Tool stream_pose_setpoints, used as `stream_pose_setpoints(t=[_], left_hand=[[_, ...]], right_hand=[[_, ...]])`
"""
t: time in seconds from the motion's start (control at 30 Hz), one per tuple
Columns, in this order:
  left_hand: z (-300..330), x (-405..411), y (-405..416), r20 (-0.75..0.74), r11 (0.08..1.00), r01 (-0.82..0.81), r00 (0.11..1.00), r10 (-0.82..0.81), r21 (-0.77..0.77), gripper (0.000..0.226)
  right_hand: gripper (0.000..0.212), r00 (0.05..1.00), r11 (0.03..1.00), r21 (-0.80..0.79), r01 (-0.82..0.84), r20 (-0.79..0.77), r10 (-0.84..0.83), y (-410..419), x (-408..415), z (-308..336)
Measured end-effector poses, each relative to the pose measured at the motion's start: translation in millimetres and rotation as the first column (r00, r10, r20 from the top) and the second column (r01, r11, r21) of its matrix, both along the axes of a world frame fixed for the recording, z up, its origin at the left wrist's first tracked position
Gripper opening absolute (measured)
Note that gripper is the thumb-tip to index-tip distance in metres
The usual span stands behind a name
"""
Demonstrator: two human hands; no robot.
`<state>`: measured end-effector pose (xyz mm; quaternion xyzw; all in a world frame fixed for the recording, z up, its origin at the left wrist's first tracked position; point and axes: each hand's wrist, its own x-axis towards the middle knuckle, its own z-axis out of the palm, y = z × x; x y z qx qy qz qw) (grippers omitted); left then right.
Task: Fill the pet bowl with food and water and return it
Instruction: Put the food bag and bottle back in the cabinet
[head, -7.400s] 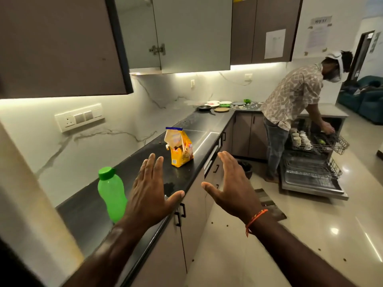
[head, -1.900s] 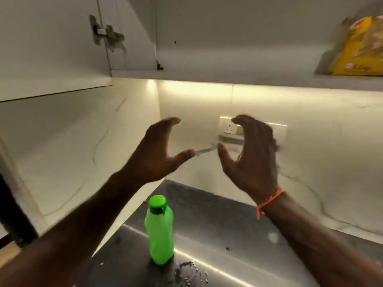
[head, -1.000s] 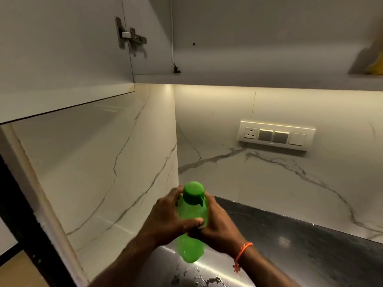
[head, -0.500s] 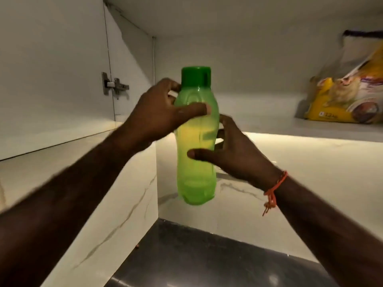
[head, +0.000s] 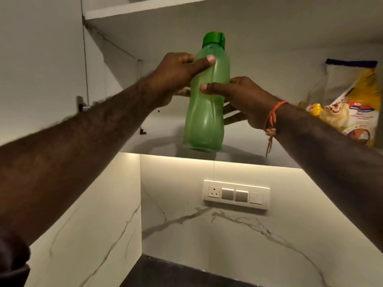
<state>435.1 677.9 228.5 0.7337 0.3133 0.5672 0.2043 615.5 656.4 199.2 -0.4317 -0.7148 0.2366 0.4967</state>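
Here, in the head view, both arms reach up into an open wall cupboard. A translucent green bottle (head: 206,100) with a darker green cap sits near the centre of the frame, upright with a slight tilt, cap toward 12 o'clock. Its base is at the front edge of the cupboard's lower shelf (head: 165,141), either resting there or just above it; which one cannot be told.

The left hand (head: 176,75) comes in from 8 o'clock and is closed around the bottle's upper body, thumb laid across the front just below the shoulder. The right hand (head: 242,98) comes in from 4 o'clock and grips the bottle's middle from the other side, thumb pressed on the front, fingers wrapped behind. An orange thread bracelet (head: 271,121) circles the right wrist, its loose end hanging down.

At 3 o'clock, on the same shelf and well apart from the bottle, stands a yellow and white pet food bag (head: 350,104), partly hidden by the right forearm.

Below the cupboard a light strip brightens a white marbled wall. A switch plate (head: 236,194) with one socket is mounted on it at 5 o'clock. A sliver of dark worktop (head: 176,274) shows at 6 o'clock. No pet bowl is in view.
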Motion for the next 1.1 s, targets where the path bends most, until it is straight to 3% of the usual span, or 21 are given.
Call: stream_pose_setpoints(t=[0.1,0.23,0.37,0.5,0.6,0.77,0.97,1.1], left_hand=[[6.5,1.6,40.3,-0.013,0.999,0.026,1.0,-0.027,-0.044,0.044],[14.6,7.6,87.7,-0.033,0.996,0.074,0.997,-0.075,-0.054,0.033],[18.0,17.4,127.0,-0.044,0.985,0.129,0.99,-0.135,-0.112,0.047],[10.1,25.3,155.9,-0.064,0.984,0.105,0.991,-0.115,-0.146,0.045],[-2.0,23.3,171.1,-0.068,0.982,0.104,0.991,-0.116,-0.155,0.067],[-16.0,18.8,181.0,-0.077,0.986,0.072,0.993,-0.084,-0.15,0.085],[-17.3,15.9,170.4,-0.056,0.983,-0.172,0.984,0.169,-0.064,0.089],[-27.3,22.5,136.2,-0.067,0.99,-0.142,0.987,0.143,0.014,0.089]], right_hand=[[0.054,0.999,0.999,-0.008,0.051,0.01,-0.05,37.3,0.6,11.1],[0.041,0.995,0.995,0.019,0.098,0.015,-0.098,85.6,3.2,21.1],[0.053,0.985,0.986,0.028,0.166,0.049,-0.168,128.9,5.9,24.1],[0.072,0.969,0.973,-0.013,0.231,0.09,-0.229,158.3,6.0,18.5],[0.073,0.973,0.972,-0.061,0.226,0.063,-0.222,173.9,7.1,11.2],[0.091,0.96,0.96,-0.086,0.266,0.109,-0.256,168.9,10.9,8.5],[0.121,0.946,0.951,-0.066,0.301,0.148,-0.289,133.9,14.4,7.1],[0.117,0.929,0.941,-0.004,0.34,0.16,-0.335,96.7,23.3,-7.2]])
